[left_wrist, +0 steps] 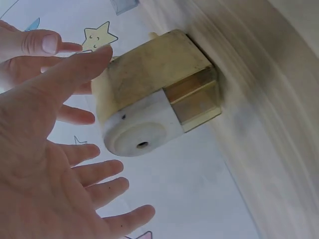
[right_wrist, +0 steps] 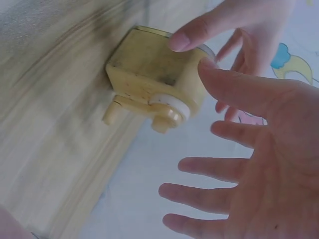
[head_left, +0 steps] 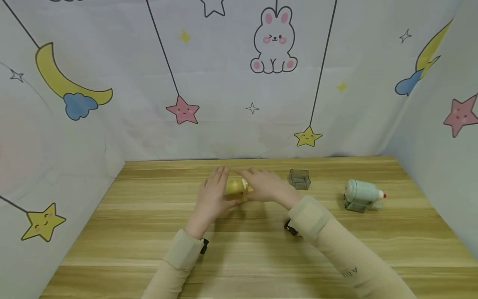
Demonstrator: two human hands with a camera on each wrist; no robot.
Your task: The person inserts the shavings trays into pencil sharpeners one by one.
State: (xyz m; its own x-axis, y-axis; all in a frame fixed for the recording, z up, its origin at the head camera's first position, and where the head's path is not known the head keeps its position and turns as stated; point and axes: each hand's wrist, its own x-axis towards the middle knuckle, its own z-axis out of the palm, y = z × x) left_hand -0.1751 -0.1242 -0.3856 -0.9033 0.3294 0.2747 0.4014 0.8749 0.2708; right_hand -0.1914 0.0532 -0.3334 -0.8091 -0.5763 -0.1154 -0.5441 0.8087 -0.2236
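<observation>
A yellow hand-crank pencil sharpener (head_left: pixel 234 186) stands on the wooden table between the two hands. My left hand (head_left: pixel 213 194) is on its left with fingers extended, and my right hand (head_left: pixel 267 186) reaches around the crank side, also with fingers straight. In the left wrist view the sharpener's white face (left_wrist: pixel 137 137) has a pencil hole, with a see-through yellowish drawer (left_wrist: pixel 199 102) beside it. The right wrist view shows its crank handle (right_wrist: pixel 134 107). Both thumbs are close at the sharpener's body, and neither hand's fingers curl around it.
Right of the hands sits a small clear grey box (head_left: pixel 300 180). Farther right is a mint-green pencil sharpener (head_left: pixel 361 194) with a red-tipped part. White cloth walls (head_left: pixel 231 137) printed with stars and a bunny enclose the wooden table (head_left: pixel 130 232) at the back and sides.
</observation>
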